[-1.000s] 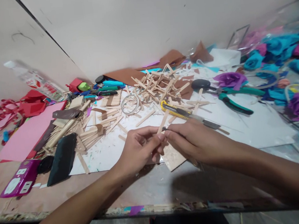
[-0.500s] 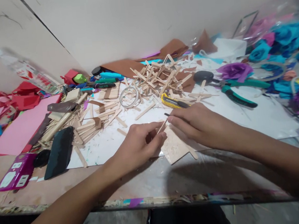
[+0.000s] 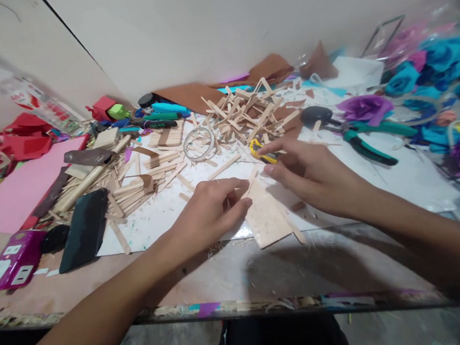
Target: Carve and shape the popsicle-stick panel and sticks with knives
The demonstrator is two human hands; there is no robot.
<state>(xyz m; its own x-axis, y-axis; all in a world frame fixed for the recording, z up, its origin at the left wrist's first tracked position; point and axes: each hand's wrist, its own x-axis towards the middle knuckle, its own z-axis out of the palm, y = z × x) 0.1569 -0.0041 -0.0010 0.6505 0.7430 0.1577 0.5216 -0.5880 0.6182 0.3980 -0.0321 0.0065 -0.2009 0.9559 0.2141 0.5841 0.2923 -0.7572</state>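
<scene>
My left hand (image 3: pixel 221 208) is closed, with a thin wooden craft stick (image 3: pixel 252 180) pinched at its fingertips. Just beside those fingers a flat pale wooden piece (image 3: pixel 270 217) lies on the white sheet, and a stick end pokes out along its right edge. My right hand (image 3: pixel 312 178) hovers to the right with thumb and index finger apart. Its index fingertip is at the yellow utility knife (image 3: pixel 257 149), whose rear part is hidden behind the fingers. I cannot tell whether the finger touches the knife.
A heap of craft sticks (image 3: pixel 244 111) and a tape roll (image 3: pixel 198 144) lie behind my hands. Green-handled pliers (image 3: pixel 368 145) and paper flowers (image 3: pixel 364 108) are at the right. At the left are a dark phone (image 3: pixel 84 230), a purple socket block (image 3: pixel 13 260) and a plastic bottle (image 3: pixel 29 97).
My right hand has let go of the small dark-tipped tool, opened and moved up toward the yellow knife. My left hand stays by the flat wooden piece. The view has shifted slightly.
</scene>
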